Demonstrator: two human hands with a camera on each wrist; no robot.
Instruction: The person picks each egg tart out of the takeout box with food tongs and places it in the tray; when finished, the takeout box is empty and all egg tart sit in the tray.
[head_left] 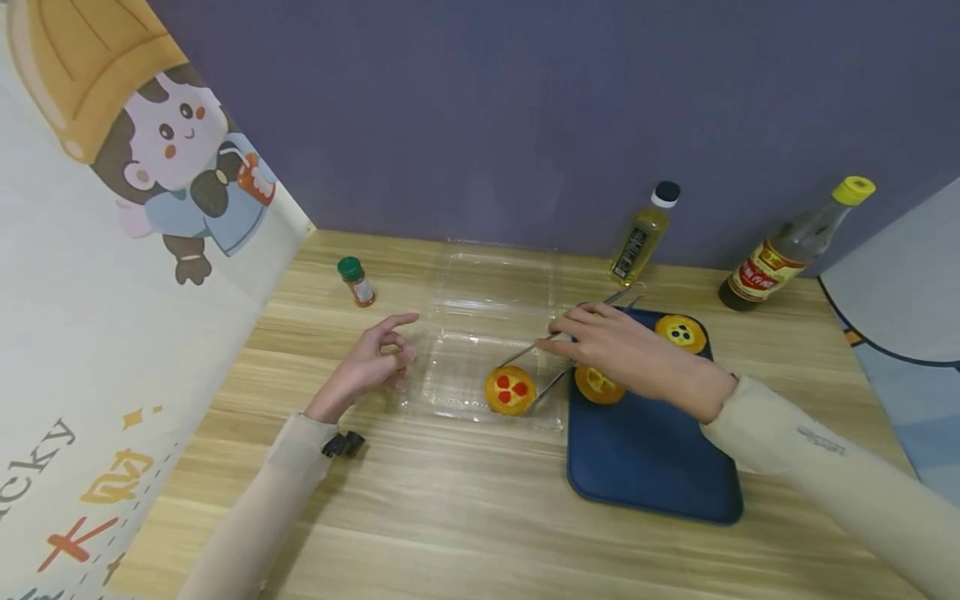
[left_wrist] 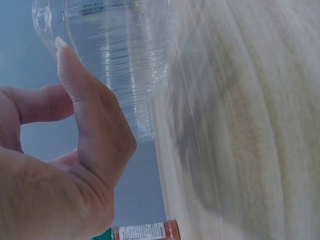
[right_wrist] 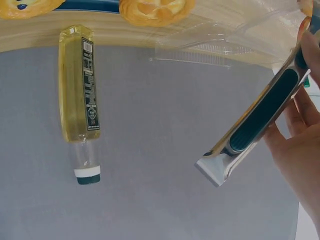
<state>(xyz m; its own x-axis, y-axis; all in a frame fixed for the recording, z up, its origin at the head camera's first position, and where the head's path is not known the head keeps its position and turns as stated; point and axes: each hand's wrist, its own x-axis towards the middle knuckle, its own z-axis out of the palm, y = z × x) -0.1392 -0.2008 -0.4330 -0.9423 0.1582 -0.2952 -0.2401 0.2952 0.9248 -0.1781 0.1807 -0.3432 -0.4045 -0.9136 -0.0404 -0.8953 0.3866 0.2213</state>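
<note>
My right hand (head_left: 611,346) grips metal tongs (right_wrist: 265,110) with dark teal handle inlays. Between the tong tips is an egg tart with red toppings (head_left: 511,390), over the front right part of a clear plastic container (head_left: 453,375); whether it touches the bottom is unclear. The container's lid (head_left: 495,279) lies folded back toward the wall. At the container's left side, my left hand (head_left: 371,358) hovers, fingers loosely bent and holding nothing. Below the right hand, a tart with orange pieces (head_left: 598,387) sits on the blue tray (head_left: 652,458). Farther back is a tart with dark berries (head_left: 681,333).
A green-capped spice jar (head_left: 356,282) stands at the back left. Along the wall are an oil bottle (head_left: 641,237) behind the tray and a dark sauce bottle with a yellow cap (head_left: 780,258) at the right.
</note>
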